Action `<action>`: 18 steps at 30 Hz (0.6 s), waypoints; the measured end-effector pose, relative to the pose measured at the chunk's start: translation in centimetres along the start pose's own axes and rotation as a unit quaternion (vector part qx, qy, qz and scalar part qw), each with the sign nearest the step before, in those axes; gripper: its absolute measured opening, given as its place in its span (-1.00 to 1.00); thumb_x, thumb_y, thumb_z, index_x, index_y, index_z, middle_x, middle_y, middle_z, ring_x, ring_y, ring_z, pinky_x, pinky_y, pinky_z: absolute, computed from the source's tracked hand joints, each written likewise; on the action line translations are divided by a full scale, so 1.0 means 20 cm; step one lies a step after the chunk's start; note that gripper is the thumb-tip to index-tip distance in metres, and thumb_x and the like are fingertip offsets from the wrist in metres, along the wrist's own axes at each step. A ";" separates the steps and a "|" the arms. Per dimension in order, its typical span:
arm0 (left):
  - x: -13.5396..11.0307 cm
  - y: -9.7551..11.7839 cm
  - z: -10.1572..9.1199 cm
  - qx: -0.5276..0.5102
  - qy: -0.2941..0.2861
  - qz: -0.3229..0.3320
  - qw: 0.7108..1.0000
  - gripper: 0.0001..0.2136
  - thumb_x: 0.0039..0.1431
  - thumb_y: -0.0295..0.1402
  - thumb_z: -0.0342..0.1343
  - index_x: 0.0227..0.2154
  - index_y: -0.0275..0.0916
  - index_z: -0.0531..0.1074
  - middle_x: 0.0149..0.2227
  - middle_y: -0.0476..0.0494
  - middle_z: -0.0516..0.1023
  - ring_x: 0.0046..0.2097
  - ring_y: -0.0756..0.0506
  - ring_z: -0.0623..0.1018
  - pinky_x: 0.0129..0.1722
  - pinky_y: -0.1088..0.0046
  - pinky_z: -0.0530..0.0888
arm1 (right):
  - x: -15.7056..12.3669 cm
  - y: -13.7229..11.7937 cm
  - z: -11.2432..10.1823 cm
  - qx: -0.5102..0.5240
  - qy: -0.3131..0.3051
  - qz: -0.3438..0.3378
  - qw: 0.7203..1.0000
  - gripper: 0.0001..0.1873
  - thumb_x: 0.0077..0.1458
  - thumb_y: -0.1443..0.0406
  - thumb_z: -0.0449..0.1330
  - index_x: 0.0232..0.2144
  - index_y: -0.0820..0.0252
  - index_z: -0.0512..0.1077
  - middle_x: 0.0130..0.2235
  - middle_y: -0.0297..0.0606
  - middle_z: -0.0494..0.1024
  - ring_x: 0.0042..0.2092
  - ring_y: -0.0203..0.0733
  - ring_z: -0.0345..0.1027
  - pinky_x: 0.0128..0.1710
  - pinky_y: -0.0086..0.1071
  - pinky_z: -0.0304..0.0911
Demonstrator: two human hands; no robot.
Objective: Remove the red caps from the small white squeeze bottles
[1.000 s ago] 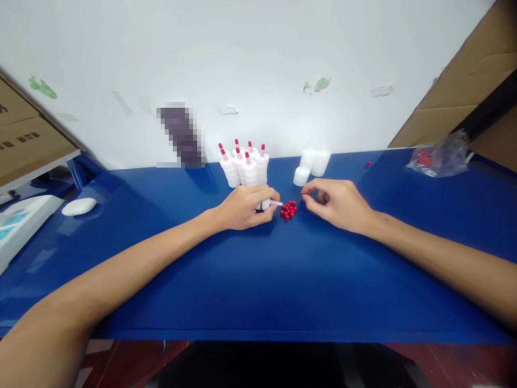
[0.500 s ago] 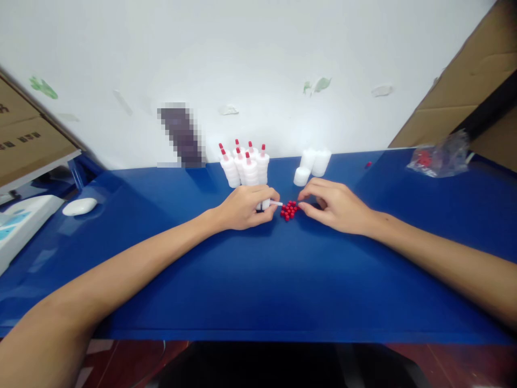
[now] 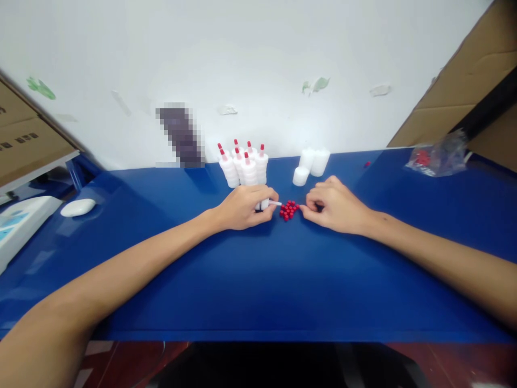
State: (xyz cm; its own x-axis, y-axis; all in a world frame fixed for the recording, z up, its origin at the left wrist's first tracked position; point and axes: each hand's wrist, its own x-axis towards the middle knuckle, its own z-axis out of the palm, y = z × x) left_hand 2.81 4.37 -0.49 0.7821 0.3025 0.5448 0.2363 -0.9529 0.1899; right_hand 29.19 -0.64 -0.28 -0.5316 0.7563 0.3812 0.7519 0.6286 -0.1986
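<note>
In my left hand (image 3: 248, 207) a white squeeze bottle (image 3: 264, 204) lies tilted on its side, my fingers wrapped round it. Its thin bare nozzle (image 3: 275, 203) points right, towards a small heap of red caps (image 3: 288, 211) on the blue table. On the other side of the heap rests my right hand (image 3: 337, 206). Its fingers are curled in, and its thumb tip touches the rightmost caps; whatever the fingers may hold is hidden. Behind my left hand several white bottles with red-capped nozzles (image 3: 248, 171) stand upright in a cluster.
White cylindrical containers (image 3: 319, 163) stand behind my right hand, a shorter one (image 3: 300, 176) in front. One loose red cap (image 3: 367, 164) lies farther right, near a clear plastic bag (image 3: 438, 156) with red pieces inside. At left are a white mouse-shaped object (image 3: 78, 207) and a white device (image 3: 28, 221).
My right hand has curled its fingers inward and drawn the index finger back from the caps, leaving the thumb at the heap. The left hand with the bottle has barely moved.
</note>
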 end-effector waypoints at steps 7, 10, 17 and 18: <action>0.00 0.00 0.00 0.003 -0.006 -0.007 1.000 -0.84 0.34 -0.30 0.02 -0.22 -0.25 0.45 -0.34 -0.08 0.58 -0.38 0.00 0.51 -0.36 0.49 0.42 | 0.00 0.01 0.01 0.010 -0.033 0.023 0.999 -0.48 0.27 0.17 0.11 -0.71 0.13 0.15 -0.67 -0.44 0.29 -0.57 -0.31 0.03 -0.30 -0.27 0.09; 0.00 0.00 0.00 0.002 -0.012 -0.015 1.000 -0.83 0.35 -0.29 0.01 -0.22 -0.25 0.46 -0.32 -0.09 0.59 -0.35 -0.02 0.53 -0.34 0.48 0.43 | 0.00 0.00 0.00 -0.013 -0.045 0.002 0.999 -0.49 0.29 0.18 0.07 -0.70 0.13 0.21 -0.64 -0.38 0.35 -0.55 -0.28 0.10 -0.35 -0.28 0.08; 0.00 0.00 -0.01 -0.010 -0.013 -0.024 1.000 -0.81 0.39 -0.26 0.00 -0.14 -0.24 0.45 -0.27 -0.08 0.62 -0.33 0.00 0.56 -0.32 0.50 0.44 | -0.03 -0.04 -0.03 -0.004 0.011 -0.039 0.999 -0.63 0.31 0.24 0.03 -0.53 0.15 0.41 -0.61 -0.38 0.40 -0.59 -0.32 0.21 -0.49 -0.36 0.11; 0.01 0.00 -0.01 -0.010 -0.014 -0.023 1.000 -0.80 0.40 -0.26 -0.01 -0.12 -0.24 0.45 -0.25 -0.08 0.62 -0.33 0.00 0.56 -0.31 0.50 0.44 | -0.03 -0.05 -0.04 0.001 0.034 -0.052 0.998 -0.69 0.30 0.26 0.04 -0.45 0.17 0.46 -0.57 -0.36 0.46 -0.56 -0.32 0.26 -0.48 -0.37 0.15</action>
State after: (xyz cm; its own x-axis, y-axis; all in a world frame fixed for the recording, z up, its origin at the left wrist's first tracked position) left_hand 2.74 4.44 -0.25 0.7864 0.3443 0.5129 0.2603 -0.9377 0.2303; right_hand 29.07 -1.89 0.33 -0.5792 0.6723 0.4609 0.6928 0.7040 -0.1563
